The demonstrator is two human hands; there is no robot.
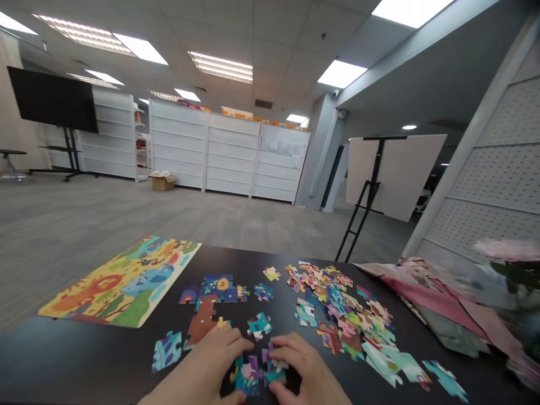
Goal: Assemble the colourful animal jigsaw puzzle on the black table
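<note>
At the table's near edge my left hand is closed on a teal and purple puzzle piece. Close beside it, my right hand grips another teal and purple puzzle piece between thumb and fingers. A narrow dark gap shows between the two pieces. Beyond my hands lies a loose teal piece. A partly joined section in dark blue and brown sits ahead of my left hand, which hides some of its near end. Left of my left wrist is a blue-green piece.
A heap of loose puzzle pieces spreads over the right of the black table. A colourful animal picture sheet lies at the left. Folded cloth or paper and a pink flower stand at the right edge.
</note>
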